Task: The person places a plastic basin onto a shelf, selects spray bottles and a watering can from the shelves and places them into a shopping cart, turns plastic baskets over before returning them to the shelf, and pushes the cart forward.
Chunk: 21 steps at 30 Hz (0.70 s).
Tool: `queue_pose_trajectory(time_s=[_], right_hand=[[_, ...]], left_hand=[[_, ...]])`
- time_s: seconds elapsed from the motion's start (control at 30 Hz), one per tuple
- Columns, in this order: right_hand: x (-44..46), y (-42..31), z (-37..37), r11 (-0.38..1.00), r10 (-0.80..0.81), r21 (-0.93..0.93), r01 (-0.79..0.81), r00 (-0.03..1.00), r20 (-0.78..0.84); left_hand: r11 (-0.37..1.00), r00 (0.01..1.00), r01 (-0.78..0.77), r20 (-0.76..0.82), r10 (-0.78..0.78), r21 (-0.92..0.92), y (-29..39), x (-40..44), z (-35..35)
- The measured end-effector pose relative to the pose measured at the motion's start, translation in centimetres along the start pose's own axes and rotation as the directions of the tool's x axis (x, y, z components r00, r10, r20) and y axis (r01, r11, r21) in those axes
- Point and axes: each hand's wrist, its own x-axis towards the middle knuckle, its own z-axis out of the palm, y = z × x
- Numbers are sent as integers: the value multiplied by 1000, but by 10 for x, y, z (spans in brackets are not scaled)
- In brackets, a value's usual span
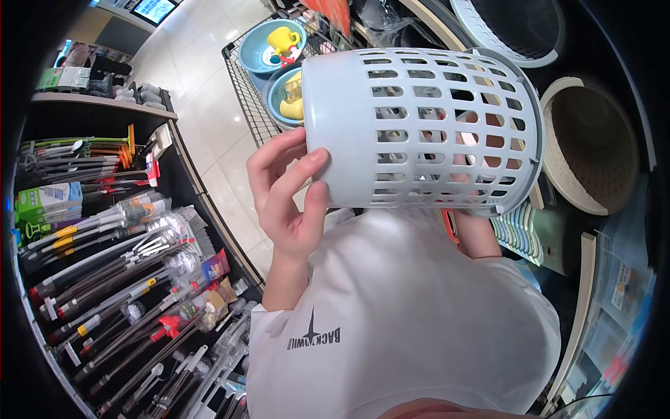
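A pale grey plastic laundry basket with rows of slots is held sideways in front of my chest. Its solid base end points left and its rim end right. My left hand grips the base edge, fingers bent and thumb below. My right forearm rises behind the basket at the rim end. Skin of my right hand shows through the slots there; it supports the basket from the far side or inside, with its fingers mostly hidden.
Behind the basket stands a wire shopping cart with blue basins holding yellow items. Mops and brushes fill the left shelf. At right are a beige basket, a white-rimmed basket and several pastel hangers.
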Motion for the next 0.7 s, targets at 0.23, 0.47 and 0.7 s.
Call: queue_pose_trajectory(time_s=[0.23,0.47,0.7], right_hand=[[1,-9,14,1000,20,5,-20,999,-36],[12,-2,1,999,32,-12,-33,998,-57],[14,6,-15,1000,15,-25,-17,998,-66]], left_hand=[[999,1000,-22,-17,22,31,2,6,2],[987,990,62,-119,-80,-148,-2,7,9],[997,991,81,-107,-80,13,0,12,7]])
